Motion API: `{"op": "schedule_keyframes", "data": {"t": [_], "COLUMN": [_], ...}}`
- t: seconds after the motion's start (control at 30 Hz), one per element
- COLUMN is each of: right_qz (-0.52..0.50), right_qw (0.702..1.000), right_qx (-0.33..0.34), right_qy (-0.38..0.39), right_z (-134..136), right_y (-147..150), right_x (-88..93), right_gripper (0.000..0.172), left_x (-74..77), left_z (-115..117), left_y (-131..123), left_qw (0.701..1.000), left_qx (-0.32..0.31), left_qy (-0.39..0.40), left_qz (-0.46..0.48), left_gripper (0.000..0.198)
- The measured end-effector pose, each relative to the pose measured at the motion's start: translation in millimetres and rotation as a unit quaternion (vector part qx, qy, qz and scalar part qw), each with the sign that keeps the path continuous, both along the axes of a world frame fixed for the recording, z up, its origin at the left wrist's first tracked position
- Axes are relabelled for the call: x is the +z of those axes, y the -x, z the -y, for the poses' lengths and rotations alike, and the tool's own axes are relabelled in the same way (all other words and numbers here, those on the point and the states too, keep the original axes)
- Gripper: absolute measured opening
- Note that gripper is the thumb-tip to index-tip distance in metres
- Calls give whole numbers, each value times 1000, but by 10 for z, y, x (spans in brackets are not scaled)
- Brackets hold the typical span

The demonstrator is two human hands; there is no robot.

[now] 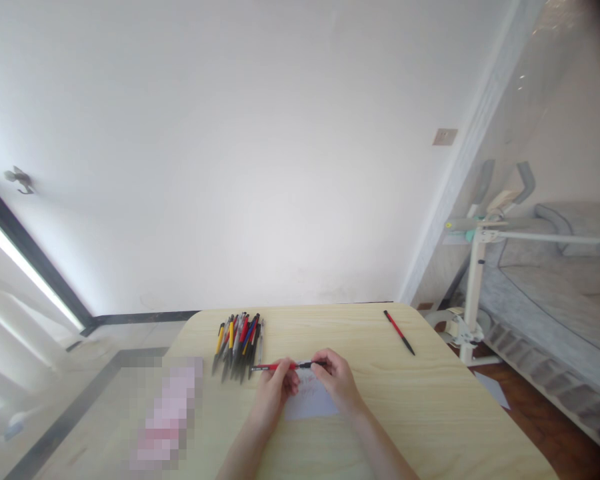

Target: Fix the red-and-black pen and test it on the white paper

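I hold a red pen (286, 366) level above a small sheet of paper (311, 402) on the wooden table (430, 400), my left hand (276, 387) and right hand (337, 379) each pinching one end. A pile of pens (239, 340) lies just beyond, another red pen (399, 331) well apart to the right.

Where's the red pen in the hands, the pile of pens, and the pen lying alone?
held red pen (270, 367), head view, red barrel.
pile of pens (239, 343), head view, middle of pile.
lone pen (399, 332), head view, mid-barrel.
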State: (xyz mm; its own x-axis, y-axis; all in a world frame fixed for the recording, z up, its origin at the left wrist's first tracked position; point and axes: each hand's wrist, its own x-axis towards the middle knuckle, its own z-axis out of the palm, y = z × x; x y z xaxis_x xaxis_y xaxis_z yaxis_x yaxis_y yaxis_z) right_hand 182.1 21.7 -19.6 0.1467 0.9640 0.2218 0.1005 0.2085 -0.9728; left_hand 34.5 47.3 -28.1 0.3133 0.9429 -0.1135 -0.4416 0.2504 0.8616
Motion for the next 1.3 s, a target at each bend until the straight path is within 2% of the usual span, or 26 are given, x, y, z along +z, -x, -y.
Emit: {"op": "schedule_keyframes", "data": {"t": [0.37, 0.67, 0.97, 1.3], "right_qz": [0, 12, 12, 6], "right_qw": [1000, 1000, 1000, 1000], "right_qx": [-3, -5, -16, -30], "right_qy": [-4, -2, 1, 4], "right_z": [-15, -28, -24, -23], "right_y": [-7, -13, -15, -21], "right_x": [-30, -49, -36, -20], "right_gripper": [8, 10, 13, 19], "left_x": [-8, 18, -28, 50], "left_z": [-13, 13, -14, 10], "left_y": [1, 5, 7, 4], "left_qw": [1000, 1000, 1000, 1000], "left_qx": [8, 0, 0, 9], "left_qy": [11, 7, 3, 12], "left_qz": [23, 7, 1, 20], "left_gripper": [25, 28, 30, 28]}}
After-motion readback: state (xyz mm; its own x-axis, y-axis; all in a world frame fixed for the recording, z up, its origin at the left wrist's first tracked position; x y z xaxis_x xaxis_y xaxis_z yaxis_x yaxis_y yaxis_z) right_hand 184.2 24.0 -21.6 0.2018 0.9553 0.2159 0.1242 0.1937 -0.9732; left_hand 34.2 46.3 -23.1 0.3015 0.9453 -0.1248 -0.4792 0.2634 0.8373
